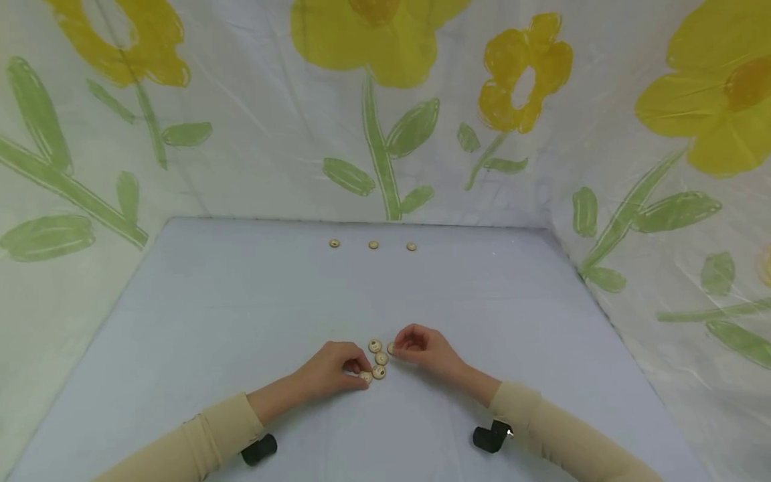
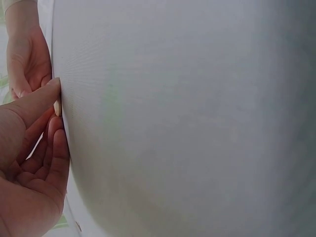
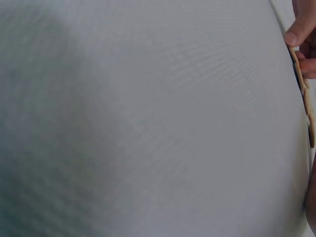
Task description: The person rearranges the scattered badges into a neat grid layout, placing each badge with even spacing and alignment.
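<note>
Small round pale wooden discs with dark marks lie close together on the table between the two hands. My left hand [image 1: 337, 368] pinches one wooden disc [image 1: 365, 378] between thumb and fingers at the near end of this cluster. Across from it, my right hand [image 1: 426, 349] holds another disc [image 1: 391, 348] by its edge, partly hidden behind the fingertips. Three more sit between them: a far disc [image 1: 375, 345], a middle disc [image 1: 381, 359] and a near disc [image 1: 379, 372]. In the left wrist view, a disc [image 2: 58, 107] shows edge-on at the left thumb and fingers.
Towards the back of the pale table [image 1: 241, 288], three similar discs stand apart in a row: left [image 1: 334, 244], middle [image 1: 373, 245] and right [image 1: 411, 247]. White curtains [image 1: 253, 134] painted with yellow flowers enclose the table's back and sides. Black wrist devices hang under both sleeves.
</note>
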`<state>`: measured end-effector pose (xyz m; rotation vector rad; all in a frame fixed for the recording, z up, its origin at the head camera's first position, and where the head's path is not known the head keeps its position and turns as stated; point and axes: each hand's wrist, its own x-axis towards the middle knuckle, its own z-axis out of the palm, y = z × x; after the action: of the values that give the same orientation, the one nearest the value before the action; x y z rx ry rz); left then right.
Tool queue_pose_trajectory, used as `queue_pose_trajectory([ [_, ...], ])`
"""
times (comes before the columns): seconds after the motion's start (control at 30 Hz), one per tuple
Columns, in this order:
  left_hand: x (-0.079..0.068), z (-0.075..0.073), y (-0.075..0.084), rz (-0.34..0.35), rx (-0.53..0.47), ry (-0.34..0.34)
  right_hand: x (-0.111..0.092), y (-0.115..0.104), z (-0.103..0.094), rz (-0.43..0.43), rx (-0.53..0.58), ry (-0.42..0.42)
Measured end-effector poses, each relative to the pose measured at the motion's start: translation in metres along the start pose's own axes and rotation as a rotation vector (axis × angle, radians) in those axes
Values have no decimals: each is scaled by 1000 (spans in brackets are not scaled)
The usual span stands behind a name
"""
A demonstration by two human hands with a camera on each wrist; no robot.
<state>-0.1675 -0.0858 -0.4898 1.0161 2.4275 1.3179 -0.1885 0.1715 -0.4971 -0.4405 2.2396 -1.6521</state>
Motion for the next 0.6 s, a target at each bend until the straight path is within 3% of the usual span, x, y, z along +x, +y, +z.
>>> queue_pose_trajectory([
  [0.4, -3, 0, -1, 3, -4, -2, -9, 2, 7, -21, -118, 55],
  [0.6, -3, 0, -2, -5, 6, -11, -8, 5, 10, -83, -196, 100],
])
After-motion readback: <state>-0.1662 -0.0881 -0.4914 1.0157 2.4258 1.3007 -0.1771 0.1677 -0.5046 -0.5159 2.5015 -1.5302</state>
